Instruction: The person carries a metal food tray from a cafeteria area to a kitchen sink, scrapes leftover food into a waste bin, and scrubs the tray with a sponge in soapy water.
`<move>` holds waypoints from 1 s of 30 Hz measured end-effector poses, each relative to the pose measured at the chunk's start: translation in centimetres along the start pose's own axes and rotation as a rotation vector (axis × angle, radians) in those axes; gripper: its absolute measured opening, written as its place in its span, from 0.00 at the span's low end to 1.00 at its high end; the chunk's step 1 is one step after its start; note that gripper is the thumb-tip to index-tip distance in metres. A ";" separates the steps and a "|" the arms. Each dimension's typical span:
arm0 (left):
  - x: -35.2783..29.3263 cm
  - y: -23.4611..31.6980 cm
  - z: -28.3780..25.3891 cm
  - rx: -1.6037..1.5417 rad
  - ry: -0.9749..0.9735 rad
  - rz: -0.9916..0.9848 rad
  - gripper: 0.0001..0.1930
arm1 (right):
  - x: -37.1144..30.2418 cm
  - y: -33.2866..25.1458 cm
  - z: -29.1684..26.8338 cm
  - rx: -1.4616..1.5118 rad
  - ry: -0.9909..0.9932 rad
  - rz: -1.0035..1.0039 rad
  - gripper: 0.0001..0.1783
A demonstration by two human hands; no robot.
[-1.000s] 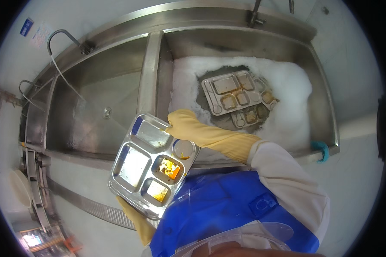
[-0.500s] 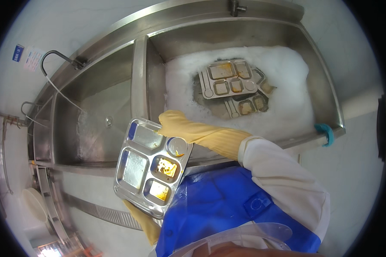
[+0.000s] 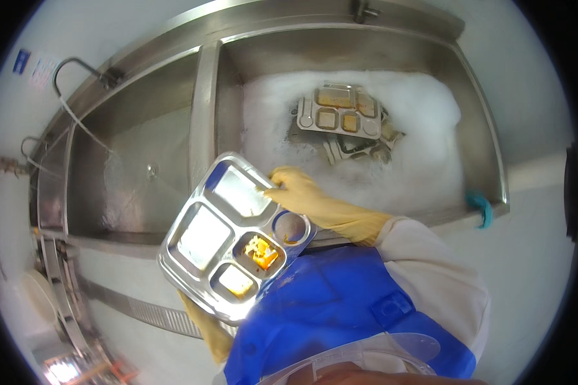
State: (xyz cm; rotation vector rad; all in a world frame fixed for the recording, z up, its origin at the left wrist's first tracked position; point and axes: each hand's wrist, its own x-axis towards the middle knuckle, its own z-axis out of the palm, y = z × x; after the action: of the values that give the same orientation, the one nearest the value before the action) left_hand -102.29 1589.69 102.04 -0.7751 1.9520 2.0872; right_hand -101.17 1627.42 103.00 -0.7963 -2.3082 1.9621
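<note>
Our right hand (image 3: 297, 192) is clamped on the upper-right rim of the steel compartment tray (image 3: 235, 230), which extends leftward from it; at the lower edge, we cannot tell our left hand's (image 3: 207, 328) grip.

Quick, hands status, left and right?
Left hand: at the metal tray's lower edge, fingers hidden; grip can't be told.
Right hand: closed, holding the metal tray's edge.
</note>
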 end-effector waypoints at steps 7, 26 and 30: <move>3.6 -1.0 -2.9 -0.079 0.016 0.033 0.21 | -0.5 -2.9 -0.8 -0.683 0.131 -0.402 0.17; 4.5 -4.2 -3.8 -0.168 -0.088 0.111 0.20 | 3.5 -1.4 1.8 -0.549 0.011 -0.140 0.22; 4.1 -3.8 -3.3 -0.049 -0.111 0.185 0.21 | 2.8 -1.8 1.0 -0.471 -0.020 -0.106 0.22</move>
State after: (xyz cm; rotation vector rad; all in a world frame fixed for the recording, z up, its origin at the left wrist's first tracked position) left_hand -103.15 1586.07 96.76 -0.4920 1.9865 2.2368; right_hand -104.63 1627.38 103.61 -0.6500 -2.8015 1.4041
